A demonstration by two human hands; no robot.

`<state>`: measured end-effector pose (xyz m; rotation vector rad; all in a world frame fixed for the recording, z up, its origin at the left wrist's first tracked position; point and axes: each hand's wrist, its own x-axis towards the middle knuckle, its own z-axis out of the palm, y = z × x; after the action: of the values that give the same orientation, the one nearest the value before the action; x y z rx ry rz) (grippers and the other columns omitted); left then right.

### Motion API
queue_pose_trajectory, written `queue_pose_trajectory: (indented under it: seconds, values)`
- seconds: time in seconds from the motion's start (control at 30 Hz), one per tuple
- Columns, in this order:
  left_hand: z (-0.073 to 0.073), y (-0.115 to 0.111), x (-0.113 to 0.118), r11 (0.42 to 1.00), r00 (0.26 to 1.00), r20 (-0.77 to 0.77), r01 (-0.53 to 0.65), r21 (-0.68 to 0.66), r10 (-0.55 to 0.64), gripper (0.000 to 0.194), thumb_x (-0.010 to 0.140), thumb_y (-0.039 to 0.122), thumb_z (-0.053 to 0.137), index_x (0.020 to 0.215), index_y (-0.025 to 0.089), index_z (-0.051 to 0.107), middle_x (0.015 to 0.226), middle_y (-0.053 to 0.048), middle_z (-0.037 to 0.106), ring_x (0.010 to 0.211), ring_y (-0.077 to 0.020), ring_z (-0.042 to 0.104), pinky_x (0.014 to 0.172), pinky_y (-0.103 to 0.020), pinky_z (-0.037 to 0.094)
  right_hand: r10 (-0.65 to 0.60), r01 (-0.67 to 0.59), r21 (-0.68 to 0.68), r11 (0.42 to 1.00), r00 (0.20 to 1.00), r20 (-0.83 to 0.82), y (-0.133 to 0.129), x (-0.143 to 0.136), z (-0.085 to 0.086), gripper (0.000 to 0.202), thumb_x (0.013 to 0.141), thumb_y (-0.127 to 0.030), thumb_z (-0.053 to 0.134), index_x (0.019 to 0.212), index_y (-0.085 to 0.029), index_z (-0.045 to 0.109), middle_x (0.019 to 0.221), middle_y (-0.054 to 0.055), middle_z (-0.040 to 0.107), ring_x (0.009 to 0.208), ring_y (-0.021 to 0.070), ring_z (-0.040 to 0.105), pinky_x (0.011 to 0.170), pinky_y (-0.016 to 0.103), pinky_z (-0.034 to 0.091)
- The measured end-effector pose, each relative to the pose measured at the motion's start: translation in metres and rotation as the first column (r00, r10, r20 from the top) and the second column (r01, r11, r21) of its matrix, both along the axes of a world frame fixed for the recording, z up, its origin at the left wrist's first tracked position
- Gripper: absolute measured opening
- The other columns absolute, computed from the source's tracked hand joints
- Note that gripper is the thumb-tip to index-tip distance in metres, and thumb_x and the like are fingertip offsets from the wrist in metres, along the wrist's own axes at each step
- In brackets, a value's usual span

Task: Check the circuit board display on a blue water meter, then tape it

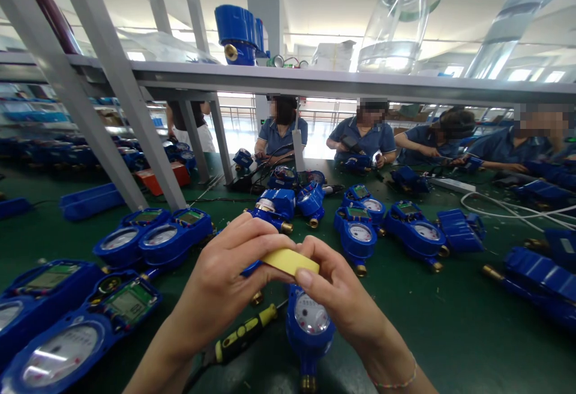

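A small yellow block [290, 261] is held between both hands at the middle of the view. My left hand [234, 259] wraps round its left end, with a bit of something blue showing under the fingers. The thumb and fingers of my right hand [330, 277] pinch its right end. Just below the hands lies a blue meter [310, 322] with a round white dial, its upper part hidden by them. A yellow and black screwdriver [246, 333] rests on the green table [432, 334] to the left of that meter.
Blue meters [173, 235] with open circuit boards lie at the left, and more meters [414, 232] at the right. A metal shelf [315, 79] on slanted posts crosses above, bearing a blue meter and clear bottles. Several people in blue shirts work across the table. White cables lie at the right.
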<state>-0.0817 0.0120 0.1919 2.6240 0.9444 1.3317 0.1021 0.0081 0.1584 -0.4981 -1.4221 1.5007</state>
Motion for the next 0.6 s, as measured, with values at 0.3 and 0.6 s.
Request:
queue_pose_trajectory:
  seconds: [0.3, 0.6]
  values:
    - [-0.010, 0.007, 0.014, 0.978, 0.977, 0.078, -0.193, -0.083, 0.200, 0.011, 0.088, 0.020, 0.067, 0.097, 0.022, 0.062, 0.088, 0.003, 0.060, 0.079, -0.0114, 0.055, 0.072, -0.023, 0.043, -0.538, 0.454, 0.335, 0.826, 0.811, 0.229, 0.012, 0.005, -0.002, 0.022, 0.091, -0.040, 0.063, 0.099, -0.021, 0.053, 0.090, 0.000, 0.050, 0.083, 0.0171, 0.047, 0.075, 0.030, 0.037]
    - [-0.030, 0.004, 0.041, 0.887, 0.909, 0.140, -0.415, 0.200, 0.393, 0.013, 0.089, 0.014, 0.062, 0.101, 0.013, 0.059, 0.087, -0.003, 0.060, 0.082, -0.0168, 0.060, 0.073, -0.027, 0.046, -0.690, 0.574, 0.437, 0.693, 0.703, 0.171, -0.007, -0.016, -0.003, 0.027, 0.093, -0.032, 0.060, 0.117, -0.021, 0.055, 0.118, 0.006, 0.057, 0.110, 0.0229, 0.052, 0.094, 0.038, 0.041]
